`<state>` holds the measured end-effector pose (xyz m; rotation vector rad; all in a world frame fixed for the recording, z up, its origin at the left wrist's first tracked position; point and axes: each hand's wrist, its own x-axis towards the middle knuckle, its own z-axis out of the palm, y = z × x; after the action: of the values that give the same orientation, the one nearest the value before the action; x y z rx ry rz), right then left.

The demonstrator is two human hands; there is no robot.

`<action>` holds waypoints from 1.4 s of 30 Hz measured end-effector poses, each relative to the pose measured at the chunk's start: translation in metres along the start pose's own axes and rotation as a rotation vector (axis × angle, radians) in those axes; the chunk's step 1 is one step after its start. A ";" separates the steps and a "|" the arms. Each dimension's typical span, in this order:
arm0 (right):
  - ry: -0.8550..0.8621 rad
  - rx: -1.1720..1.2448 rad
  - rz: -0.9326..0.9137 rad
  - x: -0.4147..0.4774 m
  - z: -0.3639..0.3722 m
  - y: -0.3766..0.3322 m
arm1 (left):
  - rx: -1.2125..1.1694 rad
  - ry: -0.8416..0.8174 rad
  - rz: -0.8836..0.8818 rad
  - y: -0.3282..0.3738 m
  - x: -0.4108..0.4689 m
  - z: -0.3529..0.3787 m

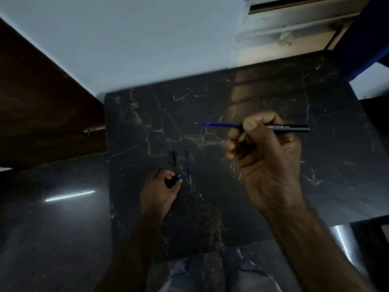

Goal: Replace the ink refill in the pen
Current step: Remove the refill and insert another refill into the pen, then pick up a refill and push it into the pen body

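Presently: one black pen barrel (286, 128), marked Octane Gel, with a blue refill (219, 124) seated in its open end and jutting leftward, tip bare, over the dark marble table (273, 91). Pose: right hand (267, 157) raised, thumb and curled fingers clamped on the barrel near its mouth; left hand (160, 190) low at the tabletop, fingers closed round a small black pen part (173, 180). Loose on the table just beyond it: a second blue refill (187, 163) and a short black piece (173, 158), side by side, not touching.
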<state>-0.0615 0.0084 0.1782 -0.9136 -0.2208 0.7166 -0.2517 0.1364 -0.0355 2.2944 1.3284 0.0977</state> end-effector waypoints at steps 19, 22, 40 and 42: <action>0.014 0.081 0.051 0.003 0.012 0.006 | -1.335 -0.107 0.321 0.154 0.002 -0.149; 0.009 0.088 0.039 0.005 0.018 0.009 | -1.349 -0.065 0.347 0.163 0.005 -0.158; -0.020 0.092 0.075 0.000 0.000 0.007 | -0.713 -0.008 -0.273 0.025 0.005 -0.096; -0.028 0.088 0.078 0.000 0.001 0.007 | -0.466 -0.106 -0.211 0.006 -0.005 -0.064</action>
<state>-0.0653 0.0116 0.1734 -0.8319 -0.1774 0.8057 -0.2680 0.1537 0.0238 1.7416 1.3213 0.1900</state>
